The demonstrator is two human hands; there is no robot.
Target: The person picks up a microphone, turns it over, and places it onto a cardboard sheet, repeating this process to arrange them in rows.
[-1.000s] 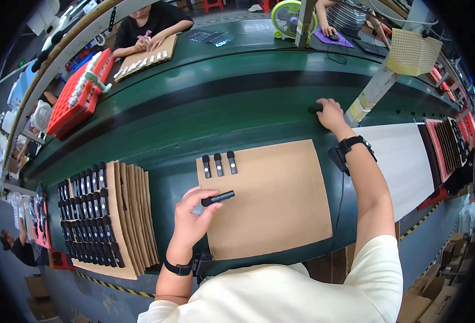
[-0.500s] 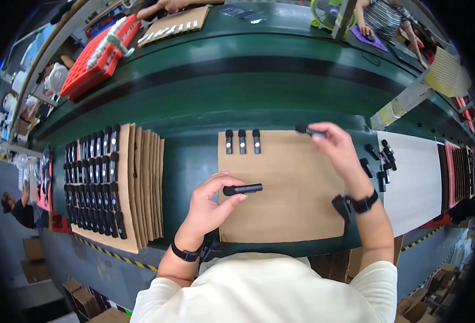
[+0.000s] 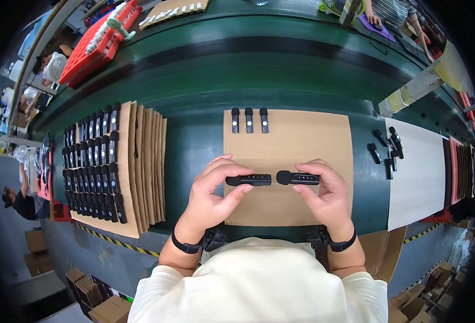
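While three black mics (image 3: pixel 248 119) lie at the cardboard sheet's (image 3: pixel 323 140) top edge, left hand (image 3: pixel 211 191) pinches a black mic (image 3: pixel 250 180). Right hand (image 3: pixel 326 195) pinches another mic (image 3: pixel 297 177), tips nearly touching.

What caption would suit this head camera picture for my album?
Left hand and right hand each hold a small black stick-shaped device end to end above a brown cardboard sheet on a green conveyor.

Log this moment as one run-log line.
left hand: holds black stick | right hand: holds second black stick | both over cardboard sheet | three sticks at its far edge
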